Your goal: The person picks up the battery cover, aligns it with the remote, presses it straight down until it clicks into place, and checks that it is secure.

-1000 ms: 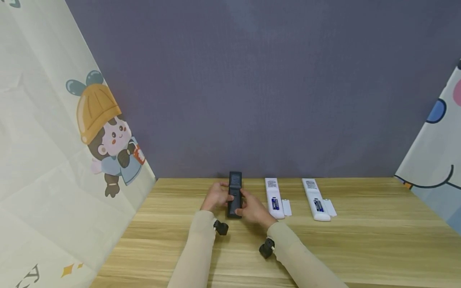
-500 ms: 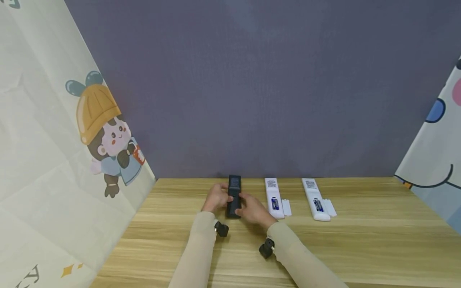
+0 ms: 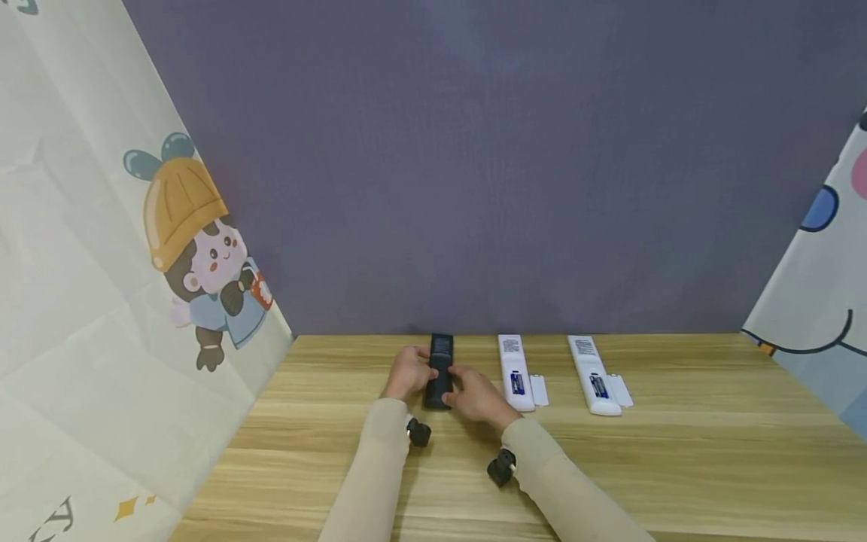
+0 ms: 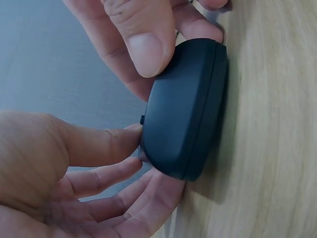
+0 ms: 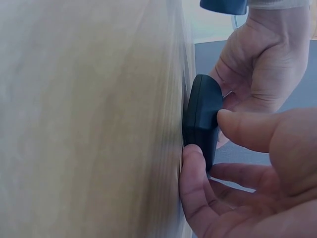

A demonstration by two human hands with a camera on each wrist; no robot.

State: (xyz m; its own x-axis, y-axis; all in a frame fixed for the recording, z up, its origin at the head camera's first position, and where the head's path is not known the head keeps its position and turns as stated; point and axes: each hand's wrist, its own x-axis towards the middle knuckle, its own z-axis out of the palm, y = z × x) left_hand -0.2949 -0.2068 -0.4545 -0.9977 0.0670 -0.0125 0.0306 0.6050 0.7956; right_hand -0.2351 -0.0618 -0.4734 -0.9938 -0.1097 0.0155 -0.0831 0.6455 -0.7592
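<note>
A black remote (image 3: pixel 441 369) lies back side up on the wooden table, its far end near the dark wall. My left hand (image 3: pixel 408 373) grips its left side, the thumb on the back face. From the right, my right hand (image 3: pixel 479 395) holds the near part between thumb and fingers. In the left wrist view the rounded end of the black remote (image 4: pixel 181 109) shows between both hands. The right wrist view shows the black remote (image 5: pixel 202 116) against the tabletop, with the right thumb on its back.
To the right lie two white remotes, one (image 3: pixel 515 369) nearer and one (image 3: pixel 594 373) farther, both with batteries showing in their compartments. A loose white cover (image 3: pixel 539 391) sits beside the first, another (image 3: pixel 620 391) beside the second. A dark wall (image 3: pixel 501 165) rises behind the table (image 3: pixel 698 452).
The far end of the black remote has come down and slightly toward me. Both hands have kept hold of it, the left shifting only a little.
</note>
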